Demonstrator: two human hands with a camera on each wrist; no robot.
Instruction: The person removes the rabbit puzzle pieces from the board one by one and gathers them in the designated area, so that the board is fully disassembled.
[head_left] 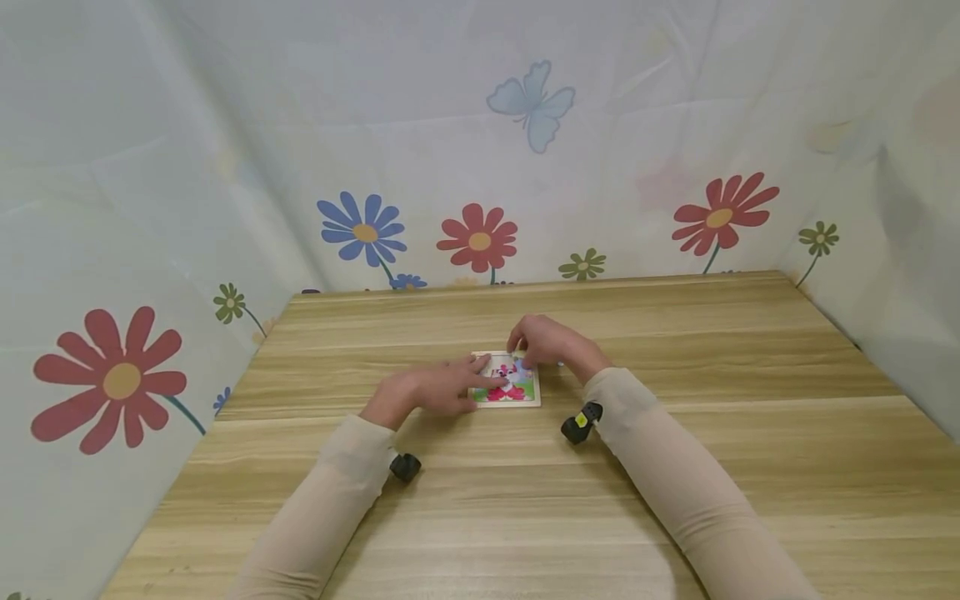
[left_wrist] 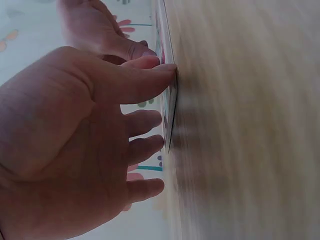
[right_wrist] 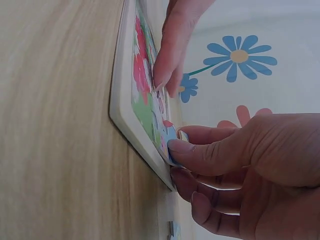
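Note:
A small jigsaw puzzle board with a pale wooden frame lies flat on the table, showing a pink, red and green picture. Over its left part rests my left hand, fingers nearly straight, fingertips on the picture and thumb at the near edge. At the board's right side, my right hand pinches a blue puzzle piece between thumb and forefinger, right at the picture surface. The other right fingers curl beside the frame. Much of the picture's left side is hidden under the left hand.
Another small puzzle piece lies on the wood-grain table just right of the board, close to the right wrist. A white sheet printed with flowers and a butterfly hangs behind the table and along its sides.

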